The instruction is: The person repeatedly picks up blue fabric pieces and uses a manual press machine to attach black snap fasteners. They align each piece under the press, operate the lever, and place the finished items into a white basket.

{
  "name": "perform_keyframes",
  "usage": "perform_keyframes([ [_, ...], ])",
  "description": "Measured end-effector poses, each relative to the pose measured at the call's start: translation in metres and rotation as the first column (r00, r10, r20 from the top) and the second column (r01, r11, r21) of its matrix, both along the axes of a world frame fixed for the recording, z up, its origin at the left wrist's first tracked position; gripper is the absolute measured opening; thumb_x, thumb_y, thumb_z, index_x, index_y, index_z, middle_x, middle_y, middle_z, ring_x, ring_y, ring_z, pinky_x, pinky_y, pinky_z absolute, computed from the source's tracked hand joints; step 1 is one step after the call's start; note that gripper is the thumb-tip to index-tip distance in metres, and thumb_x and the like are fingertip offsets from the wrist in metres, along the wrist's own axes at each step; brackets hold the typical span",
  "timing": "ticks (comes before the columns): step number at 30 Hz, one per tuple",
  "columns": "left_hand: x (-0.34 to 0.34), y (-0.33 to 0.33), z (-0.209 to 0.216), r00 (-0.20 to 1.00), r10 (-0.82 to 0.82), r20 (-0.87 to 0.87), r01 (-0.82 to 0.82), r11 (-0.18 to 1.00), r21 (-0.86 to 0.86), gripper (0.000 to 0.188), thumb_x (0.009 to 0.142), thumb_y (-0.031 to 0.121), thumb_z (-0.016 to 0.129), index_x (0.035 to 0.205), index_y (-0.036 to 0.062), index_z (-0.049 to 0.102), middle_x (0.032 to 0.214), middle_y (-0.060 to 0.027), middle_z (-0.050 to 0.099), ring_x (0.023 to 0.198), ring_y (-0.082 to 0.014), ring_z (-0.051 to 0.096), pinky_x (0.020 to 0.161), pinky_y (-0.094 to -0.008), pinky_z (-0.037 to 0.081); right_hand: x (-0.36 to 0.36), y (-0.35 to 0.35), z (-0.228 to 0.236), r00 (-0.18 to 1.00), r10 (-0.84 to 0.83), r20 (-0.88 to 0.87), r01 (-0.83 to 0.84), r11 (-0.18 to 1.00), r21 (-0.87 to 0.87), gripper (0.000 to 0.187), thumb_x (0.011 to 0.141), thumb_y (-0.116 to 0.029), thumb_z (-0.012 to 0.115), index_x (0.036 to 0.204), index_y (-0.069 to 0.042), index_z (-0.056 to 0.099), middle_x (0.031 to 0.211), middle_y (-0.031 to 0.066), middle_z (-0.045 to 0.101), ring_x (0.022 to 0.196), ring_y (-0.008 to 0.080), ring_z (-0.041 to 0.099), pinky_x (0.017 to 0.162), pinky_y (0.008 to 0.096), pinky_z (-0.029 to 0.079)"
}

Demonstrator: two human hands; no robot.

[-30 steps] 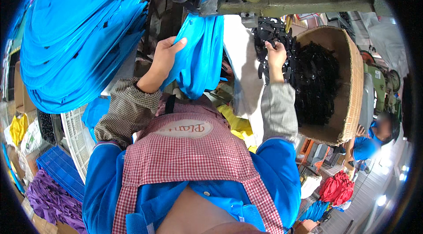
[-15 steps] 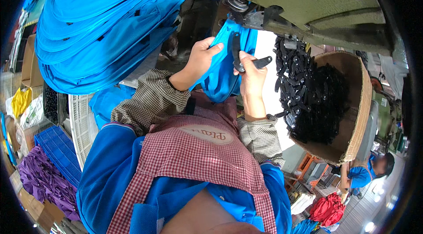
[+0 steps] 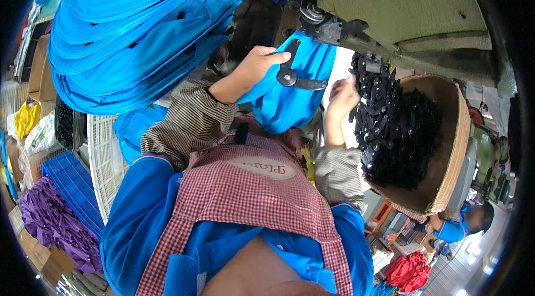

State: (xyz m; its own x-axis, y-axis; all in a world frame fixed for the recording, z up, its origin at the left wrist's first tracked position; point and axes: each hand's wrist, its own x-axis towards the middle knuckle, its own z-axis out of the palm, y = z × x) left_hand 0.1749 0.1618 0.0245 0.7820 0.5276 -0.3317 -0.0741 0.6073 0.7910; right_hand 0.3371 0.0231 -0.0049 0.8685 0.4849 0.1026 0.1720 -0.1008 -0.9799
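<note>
My left hand (image 3: 261, 69) is closed on a piece of blue fabric (image 3: 298, 108). Its thumb pins one arm of a black hinged bracket (image 3: 287, 77) against the cloth. The bracket has two arms that meet at a round pivot and spread at an angle; the lower arm lies loose over the fabric. Next to the heap of black brackets (image 3: 374, 109) is my right hand (image 3: 343, 101), smeared by motion, so its fingers cannot be made out. The cloth's upper end lies under the metal head (image 3: 329, 33) of a green machine (image 3: 401, 1).
Stacked blue fabric pieces (image 3: 128, 34) hang at the upper left. On the right, a cardboard box (image 3: 454, 145) holds more black brackets. A white crate (image 3: 105, 157), a blue basket (image 3: 72, 190) and purple fabric (image 3: 58, 223) lie at lower left. Another person (image 3: 460, 223) works at far right.
My right hand has let go of the bracket and moved right toward the black heap. The left thumb has come down onto the bracket, which has turned and shifted left.
</note>
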Motion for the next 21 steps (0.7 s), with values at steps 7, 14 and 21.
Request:
perform_keyframes([
  [7, 0.001, 0.020, 0.002, 0.972, -0.207, -0.107, 0.214, 0.975, 0.057, 0.024, 0.083, 0.022, 0.057, 0.088, -0.0011, 0.062, 0.078, -0.0029, 0.061, 0.065, -0.0094, 0.056, 0.059, -0.0229, 0.045, 0.103, 0.084, -0.104, 0.642, 0.624, 0.446, -0.222, 0.708, -0.671, 0.024, 0.083, -0.021, 0.054, 0.098, -0.003, 0.060, 0.095, 0.0143, 0.062, 0.089, 0.0272, 0.059, 0.078, 0.0360, 0.045],
  [14, -0.016, -0.004, 0.011, 0.899, -0.434, -0.065, 0.416, 0.797, 0.437, 0.023, 0.080, 0.025, 0.062, 0.086, 0.0024, 0.062, 0.082, -0.0021, 0.060, 0.077, -0.0122, 0.054, 0.074, -0.0262, 0.043, 0.101, 0.102, -0.102, 0.508, 0.614, 0.603, -0.270, 0.779, -0.566, 0.020, 0.080, -0.020, 0.058, 0.089, -0.004, 0.062, 0.082, 0.0153, 0.061, 0.078, 0.0299, 0.060, 0.070, 0.0364, 0.046],
  [21, -0.061, -0.089, -0.010, 0.770, -0.614, -0.174, 0.588, 0.576, 0.568, 0.030, 0.076, 0.027, 0.064, 0.081, -0.0009, 0.058, 0.082, -0.0147, 0.056, 0.076, -0.0237, 0.055, 0.067, -0.0348, 0.042, 0.082, 0.108, -0.098, 0.515, 0.547, 0.660, -0.146, 0.815, -0.561, 0.013, 0.076, -0.017, 0.062, 0.085, -0.008, 0.063, 0.079, 0.0160, 0.061, 0.075, 0.0342, 0.059, 0.068, 0.0398, 0.046],
])
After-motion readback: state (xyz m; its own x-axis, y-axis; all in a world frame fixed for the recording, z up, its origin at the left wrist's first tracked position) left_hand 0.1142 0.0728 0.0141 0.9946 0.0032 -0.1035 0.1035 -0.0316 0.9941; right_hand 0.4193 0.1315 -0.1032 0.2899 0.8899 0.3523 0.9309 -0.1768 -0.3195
